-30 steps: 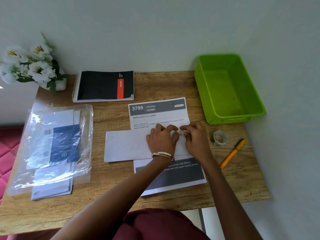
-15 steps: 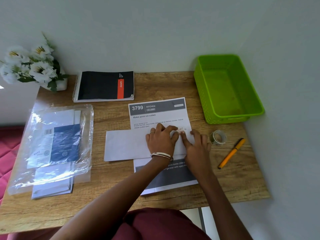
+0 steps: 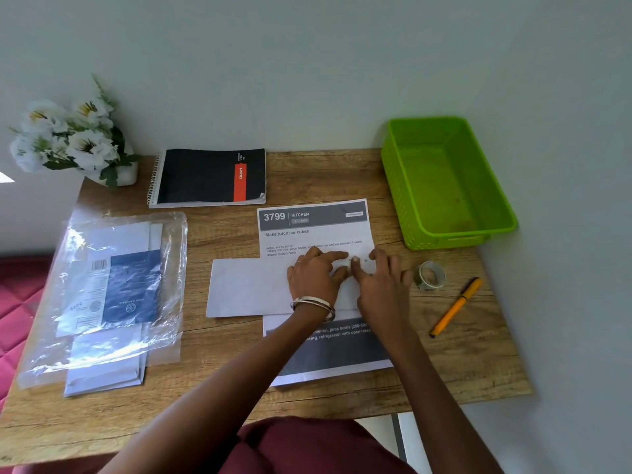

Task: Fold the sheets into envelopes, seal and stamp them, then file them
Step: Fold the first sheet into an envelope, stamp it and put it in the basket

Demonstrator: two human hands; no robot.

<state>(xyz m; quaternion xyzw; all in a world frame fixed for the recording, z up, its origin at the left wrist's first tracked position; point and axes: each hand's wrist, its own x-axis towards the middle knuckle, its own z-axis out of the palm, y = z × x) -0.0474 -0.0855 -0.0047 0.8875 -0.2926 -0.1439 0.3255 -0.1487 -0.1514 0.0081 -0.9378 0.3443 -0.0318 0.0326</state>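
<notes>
White envelope (image 3: 246, 287) lying flat across printed sheet (image 3: 314, 230), both hands (image 3: 316, 278) (image 3: 378, 285) pressing it, fingers straight

A small home desk set into a room corner: a wood-grain tabletop (image 3: 219, 340) against plain pale walls, holding a spiral notebook (image 3: 208, 176), a pot of white artificial flowers (image 3: 68, 138), an orange pen (image 3: 456, 306), a tape roll (image 3: 431, 276) and a green plastic basket (image 3: 444, 183); pink quilted bedding (image 3: 17, 302) lies beside it
</notes>
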